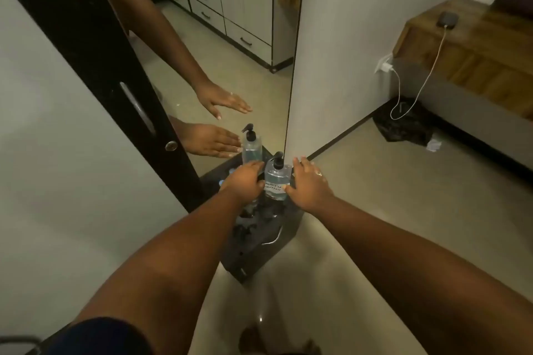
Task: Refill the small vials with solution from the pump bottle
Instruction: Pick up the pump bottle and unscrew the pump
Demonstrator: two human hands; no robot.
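A clear pump bottle (276, 181) with a black pump head and a handwritten white label stands at the far end of a small black stand (253, 264), against a mirror. My left hand (245, 183) is at its left side and my right hand (310, 183) at its right, fingers stretched out, thumbs close to the label. The mirror shows both hands flat and open beside the bottle. Small bluish items (222, 181), perhaps vial caps, peek out left of my left hand, mostly hidden.
A dark crumpled object (259, 219) lies on the stand in front of the bottle. The mirror (230, 46) is straight ahead, with a black door (95, 66) to the left. A wooden unit (467, 46) with a charging cable and a black bag (403, 124) are at the right.
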